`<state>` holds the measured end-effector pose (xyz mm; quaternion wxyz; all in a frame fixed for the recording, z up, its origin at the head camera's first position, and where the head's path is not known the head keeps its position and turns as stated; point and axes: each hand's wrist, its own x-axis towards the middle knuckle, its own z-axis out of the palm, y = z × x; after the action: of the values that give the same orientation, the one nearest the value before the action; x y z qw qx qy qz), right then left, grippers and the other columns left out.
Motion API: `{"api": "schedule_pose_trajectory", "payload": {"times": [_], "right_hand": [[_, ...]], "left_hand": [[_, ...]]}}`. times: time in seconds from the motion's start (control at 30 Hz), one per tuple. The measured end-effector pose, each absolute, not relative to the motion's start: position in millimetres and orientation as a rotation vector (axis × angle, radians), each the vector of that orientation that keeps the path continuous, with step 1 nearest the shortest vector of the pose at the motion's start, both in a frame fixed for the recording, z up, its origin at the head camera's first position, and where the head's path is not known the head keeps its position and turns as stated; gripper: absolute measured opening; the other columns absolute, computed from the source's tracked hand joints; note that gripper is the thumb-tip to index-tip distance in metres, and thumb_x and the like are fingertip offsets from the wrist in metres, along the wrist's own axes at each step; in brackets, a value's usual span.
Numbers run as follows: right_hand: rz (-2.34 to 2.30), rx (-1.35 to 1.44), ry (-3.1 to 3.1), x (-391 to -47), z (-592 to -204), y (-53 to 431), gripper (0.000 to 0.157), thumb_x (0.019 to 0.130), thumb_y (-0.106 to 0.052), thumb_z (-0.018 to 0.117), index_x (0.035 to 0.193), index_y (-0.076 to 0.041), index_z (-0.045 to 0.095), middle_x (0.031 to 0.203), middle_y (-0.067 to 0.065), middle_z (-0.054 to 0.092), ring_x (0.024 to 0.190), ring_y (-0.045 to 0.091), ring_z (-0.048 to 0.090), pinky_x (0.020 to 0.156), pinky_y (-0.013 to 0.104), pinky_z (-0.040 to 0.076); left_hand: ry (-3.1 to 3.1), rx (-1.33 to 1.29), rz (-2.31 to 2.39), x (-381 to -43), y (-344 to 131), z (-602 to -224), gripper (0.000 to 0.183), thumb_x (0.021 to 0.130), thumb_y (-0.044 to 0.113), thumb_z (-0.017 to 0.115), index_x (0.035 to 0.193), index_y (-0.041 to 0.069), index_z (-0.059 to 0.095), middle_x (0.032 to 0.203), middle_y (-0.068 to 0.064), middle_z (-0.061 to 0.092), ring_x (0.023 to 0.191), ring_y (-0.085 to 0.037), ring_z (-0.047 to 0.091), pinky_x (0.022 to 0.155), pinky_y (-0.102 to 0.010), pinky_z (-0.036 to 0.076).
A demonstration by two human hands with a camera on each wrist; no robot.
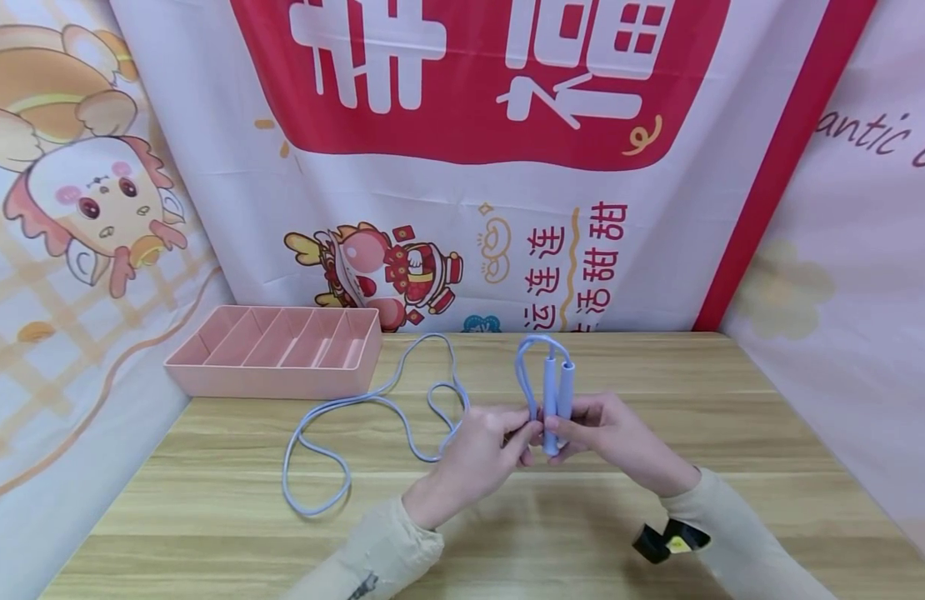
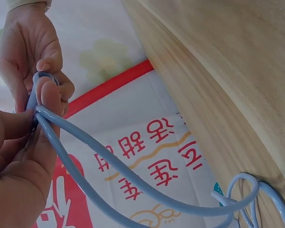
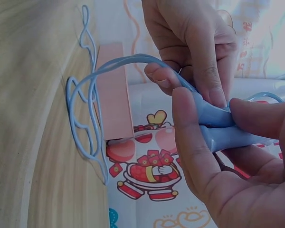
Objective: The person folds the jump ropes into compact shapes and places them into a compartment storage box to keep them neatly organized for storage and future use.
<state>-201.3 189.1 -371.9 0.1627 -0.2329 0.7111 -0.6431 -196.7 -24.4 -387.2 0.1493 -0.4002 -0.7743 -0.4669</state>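
A light blue jump rope is spread over the table, its cord lying in loose loops left of the hands. Side by side and upright, its two handles are gripped between thumb and fingers of the right hand. The left hand pinches the cord right beside the handles. From the handle tops the cord arcs over and down to the left fingers. In the right wrist view the handles lie across the right fingers, and the left hand touches the cord close to them.
A pink divided box with several compartments stands at the table's back left. The wooden table meets a printed cloth hanging behind it. More printed cloth hangs at both sides. A black device is on the right wrist.
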Motion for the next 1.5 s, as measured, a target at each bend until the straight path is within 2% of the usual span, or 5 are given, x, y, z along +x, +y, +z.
{"api": "schedule_pose_trajectory", "payload": {"times": [0.7,0.87,1.07,1.37,1.5], "right_hand": [[-1.839,-0.583,2.059,-202,-378,189,0.03,0.099,-0.021,0.063,0.117,0.002,0.067,0.104,0.023,0.068,0.092,0.032,0.067,0.08,0.048,0.055],[-1.853,-0.536,2.077,-203,-379,189,0.032,0.098,-0.022,0.064,0.118,0.002,0.066,0.104,0.023,0.068,0.091,0.032,0.067,0.081,0.048,0.055],[-1.911,-0.524,2.062,-202,-380,188,0.032,0.097,-0.019,0.065,0.117,0.006,0.065,0.103,0.022,0.067,0.086,0.027,0.066,0.077,0.045,0.056],[-1.952,-0.556,2.057,-201,-383,183,0.03,0.098,-0.017,0.063,0.111,0.011,0.064,0.101,0.021,0.067,0.087,0.023,0.066,0.081,0.042,0.055],[-1.917,-0.57,2.088,-200,-382,179,0.032,0.101,-0.021,0.06,0.107,0.009,0.063,0.096,0.021,0.066,0.084,0.022,0.063,0.081,0.041,0.055]], "left_hand": [[-2.391,-1.219,-0.928,-193,-22,-385,0.016,0.102,0.009,0.053,0.087,0.008,0.059,0.072,0.005,0.053,0.058,0.002,0.048,0.051,-0.011,0.039],[-2.412,-1.187,-0.67,-191,-21,-386,0.005,0.102,0.011,0.055,0.1,0.009,0.059,0.077,0.006,0.052,0.063,-0.005,0.048,0.052,-0.016,0.039],[-2.452,-1.178,-0.595,-190,-21,-388,0.03,0.099,0.008,0.058,0.128,0.003,0.053,0.083,0.006,0.053,0.064,-0.006,0.049,0.052,-0.018,0.041],[-2.421,-1.149,-0.723,-192,-24,-393,0.038,0.105,0.012,0.046,0.142,0.003,0.048,0.1,-0.005,0.068,0.078,-0.011,0.063,0.059,-0.022,0.051],[-2.423,-1.142,-0.681,-193,-24,-395,0.035,0.105,0.015,0.048,0.137,0.002,0.052,0.091,-0.003,0.065,0.071,-0.012,0.06,0.055,-0.026,0.049]]}}
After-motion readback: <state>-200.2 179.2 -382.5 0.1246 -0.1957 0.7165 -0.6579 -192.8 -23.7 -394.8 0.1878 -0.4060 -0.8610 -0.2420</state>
